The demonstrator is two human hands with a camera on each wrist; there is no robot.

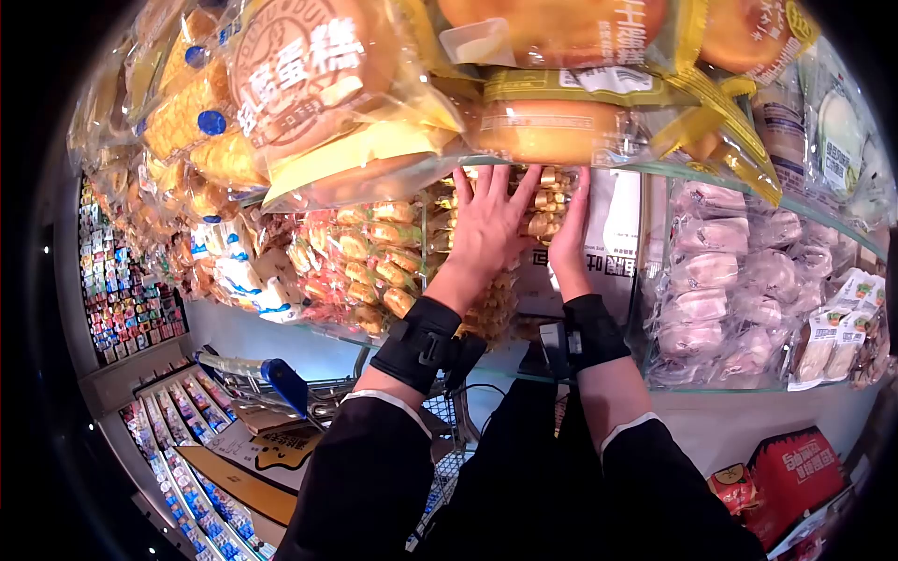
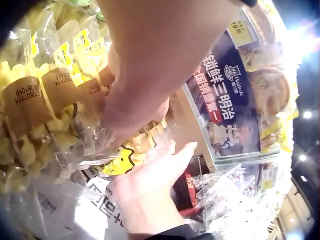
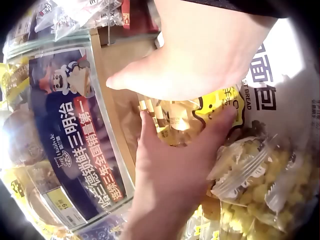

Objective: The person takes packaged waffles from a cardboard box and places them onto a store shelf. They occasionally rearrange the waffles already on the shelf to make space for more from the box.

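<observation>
In the head view my left hand (image 1: 486, 224) lies on clear packs of small breads (image 1: 496, 304) on the lower shelf, fingers spread and reaching toward the back. My right hand (image 1: 569, 238) stands just to its right, fingers pointing toward the back. Between the hands lies a bread pack in gold-looking wrapping (image 1: 545, 224). Its yellow label with a cartoon outline (image 3: 205, 111) shows in the right wrist view, with a hand on either side. Beside my right hand is a white printed bread package (image 1: 613, 271), lettered "BREAD". Parts of my fingertips are hidden under the upper shelf.
Large bagged cakes (image 1: 552, 126) overhang on the glass upper shelf, close above my fingers. More bagged breads (image 1: 374, 262) stand left, and pink-tinted packs (image 1: 706, 271) right beyond a divider. Below left is a cart with a blue handle (image 1: 283, 388) and a cardboard box (image 1: 267, 453).
</observation>
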